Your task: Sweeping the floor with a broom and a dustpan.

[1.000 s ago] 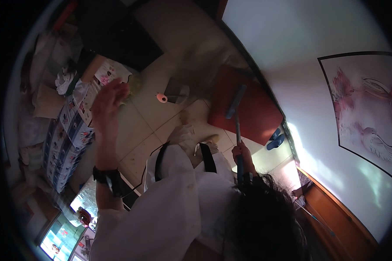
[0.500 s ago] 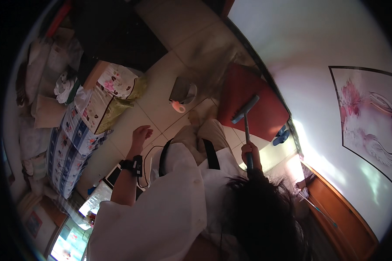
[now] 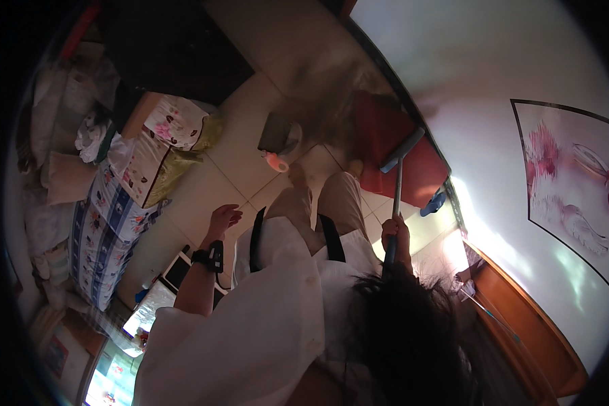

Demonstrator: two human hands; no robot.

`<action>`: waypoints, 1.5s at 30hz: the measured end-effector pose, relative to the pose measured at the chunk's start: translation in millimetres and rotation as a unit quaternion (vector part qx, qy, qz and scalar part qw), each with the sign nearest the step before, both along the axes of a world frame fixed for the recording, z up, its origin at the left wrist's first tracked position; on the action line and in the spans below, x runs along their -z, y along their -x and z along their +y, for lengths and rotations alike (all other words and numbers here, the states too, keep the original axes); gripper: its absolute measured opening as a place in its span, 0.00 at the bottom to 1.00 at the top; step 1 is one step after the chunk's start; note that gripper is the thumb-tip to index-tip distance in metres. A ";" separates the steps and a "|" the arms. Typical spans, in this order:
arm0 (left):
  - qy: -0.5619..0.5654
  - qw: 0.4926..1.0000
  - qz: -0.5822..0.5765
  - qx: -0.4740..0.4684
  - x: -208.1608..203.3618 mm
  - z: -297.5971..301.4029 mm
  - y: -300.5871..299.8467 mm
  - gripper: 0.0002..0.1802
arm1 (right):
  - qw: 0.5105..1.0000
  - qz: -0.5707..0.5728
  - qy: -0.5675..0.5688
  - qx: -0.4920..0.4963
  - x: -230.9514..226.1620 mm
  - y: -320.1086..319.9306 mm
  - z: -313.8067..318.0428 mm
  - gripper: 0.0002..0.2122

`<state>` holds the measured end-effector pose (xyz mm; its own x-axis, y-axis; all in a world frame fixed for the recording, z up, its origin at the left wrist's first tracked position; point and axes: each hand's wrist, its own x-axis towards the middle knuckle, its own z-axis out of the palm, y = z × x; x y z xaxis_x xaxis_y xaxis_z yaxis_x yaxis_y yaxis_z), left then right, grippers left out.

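Observation:
My right hand [image 3: 396, 235] grips the handle of a grey T-headed squeegee [image 3: 402, 150]. Its shaft slants up and forward, and its wide flat head is over a red box-like thing [image 3: 379, 139] beside the wall. To the left of my body, my left hand [image 3: 224, 218] hangs in the air above the tiled floor, fingers loosely bent and holding nothing. A black device is strapped to that wrist [image 3: 210, 257]. On the floor ahead of my feet stands a small dark bin-like object [image 3: 276, 135] with a pink-orange round piece [image 3: 275, 162] at its side.
A bed or couch with a blue-and-white patterned cover [image 3: 106, 233] and flowered bedding [image 3: 176, 125] lines the left. Dark furniture [image 3: 183, 54] stands far left. A framed flower picture [image 3: 575, 189] hangs on the right wall. Blue footwear [image 3: 433, 204] lies by the wall's base.
The squeegee's head has moved forward and to the right over the red thing. My right foot has shifted right. My left hand sits slightly lower.

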<state>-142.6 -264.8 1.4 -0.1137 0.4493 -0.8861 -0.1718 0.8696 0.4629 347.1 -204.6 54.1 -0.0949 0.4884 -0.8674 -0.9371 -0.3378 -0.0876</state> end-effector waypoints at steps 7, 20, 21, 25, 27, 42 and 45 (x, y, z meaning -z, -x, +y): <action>0.022 1.000 0.006 0.002 3.6 -7.0 1.0 0.14 | 0.993 -0.071 -0.044 -0.079 -12.2 -15.7 5.8 0.03; 0.023 1.000 0.005 -0.010 13.9 -13.4 -5.3 0.12 | 1.000 -0.009 -0.016 0.017 24.8 -7.2 43.0 0.03; 0.019 1.000 0.005 -0.016 12.5 -13.7 -5.9 0.12 | 0.997 0.041 0.008 0.061 30.6 -8.3 46.5 0.06; 0.010 1.000 -0.004 -0.024 10.2 -21.6 -6.9 0.13 | 0.994 -0.105 -0.031 -0.021 66.3 -13.5 57.0 0.06; 0.017 0.999 0.007 -0.028 5.7 -28.6 -9.5 0.13 | 0.987 -0.125 -0.074 -0.073 76.1 -6.3 77.8 0.04; 0.069 0.994 0.050 -0.068 -18.2 -35.5 -32.3 0.14 | 0.987 -0.077 -0.084 -0.117 50.8 4.2 81.6 0.06; 0.029 0.998 0.021 -0.056 -15.3 -19.3 -40.6 0.13 | 0.980 -0.168 -0.021 -0.107 68.0 -30.1 36.0 0.07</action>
<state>-102.0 -284.1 16.7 -0.1984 0.3802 -0.9034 -0.2503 0.8715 0.4217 377.2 -168.5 -14.0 0.0882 0.5251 -0.8465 -0.7615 -0.5123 -0.3972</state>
